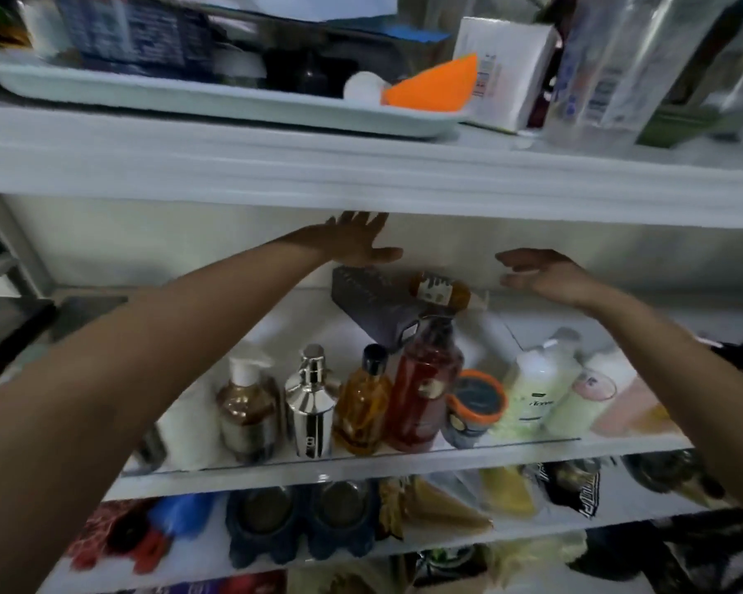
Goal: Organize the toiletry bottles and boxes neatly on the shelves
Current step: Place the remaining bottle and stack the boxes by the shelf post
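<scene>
Left grip (357,242), fingers spread and empty, hovers just above a dark grey rectangular box (369,302); right grip (541,274), fingers slack and empty, is beside an amber bottle (440,291) lying sideways.

Along the front of the middle shelf (361,463) stand, left to right, a pump bottle (245,405), a spray bottle (312,405), a flask (363,405), a tall bottle (425,392), a jar (475,407) and a lotion bottle (537,392), close side by side. Behind them a box (374,306) lies toward the back wall, with a small bottle (440,291) lying at its right end. On the upper shelf (361,173) a tray (232,100) sits at left, and a carton (507,70) stands just right of it.
</scene>
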A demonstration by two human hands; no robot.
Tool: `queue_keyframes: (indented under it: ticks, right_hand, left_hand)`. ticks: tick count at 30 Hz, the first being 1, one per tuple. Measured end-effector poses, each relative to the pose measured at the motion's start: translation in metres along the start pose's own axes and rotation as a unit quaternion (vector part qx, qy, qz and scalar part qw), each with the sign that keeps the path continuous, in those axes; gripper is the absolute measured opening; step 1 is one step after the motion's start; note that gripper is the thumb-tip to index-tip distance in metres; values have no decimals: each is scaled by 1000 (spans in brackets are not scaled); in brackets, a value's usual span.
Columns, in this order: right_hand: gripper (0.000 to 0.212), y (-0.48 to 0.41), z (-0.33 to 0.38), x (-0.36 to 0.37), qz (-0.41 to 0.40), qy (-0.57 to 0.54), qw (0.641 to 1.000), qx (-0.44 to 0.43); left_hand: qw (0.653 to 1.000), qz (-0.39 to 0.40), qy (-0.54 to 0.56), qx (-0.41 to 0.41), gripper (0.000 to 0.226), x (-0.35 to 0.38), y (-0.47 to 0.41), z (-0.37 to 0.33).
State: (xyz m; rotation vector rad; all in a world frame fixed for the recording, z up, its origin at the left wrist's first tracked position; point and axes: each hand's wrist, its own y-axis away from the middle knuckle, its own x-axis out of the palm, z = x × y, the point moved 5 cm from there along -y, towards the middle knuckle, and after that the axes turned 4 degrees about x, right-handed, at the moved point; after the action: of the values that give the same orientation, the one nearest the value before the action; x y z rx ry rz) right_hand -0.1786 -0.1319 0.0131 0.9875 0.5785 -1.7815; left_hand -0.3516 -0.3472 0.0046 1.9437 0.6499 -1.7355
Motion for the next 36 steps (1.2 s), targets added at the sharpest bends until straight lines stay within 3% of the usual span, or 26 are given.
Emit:
queue_keyframes:
  ticks: [4, 12, 18, 30, 36]
  right_hand:
    - [51, -22, -27, 4, 54, 53, 997, 3]
    - [57, -58, -35, 22, 142, 68, 987, 6]
    - [53, -83, -53, 32, 167, 103, 979, 48]
    - [71, -139, -87, 46, 213, 151, 962, 85]
    - [76, -165, -105, 52, 244, 198, 946, 85]
  left_hand:
    - [997, 72, -8, -34, 86, 31, -6, -18]
    - [991, 100, 31, -84, 87, 61, -24, -19]
    - [988, 134, -47, -53, 80, 96, -44, -20]
    - [983, 175, -45, -25, 72, 122, -58, -24]
    - [982, 175, -19, -73, 74, 127, -66, -24]
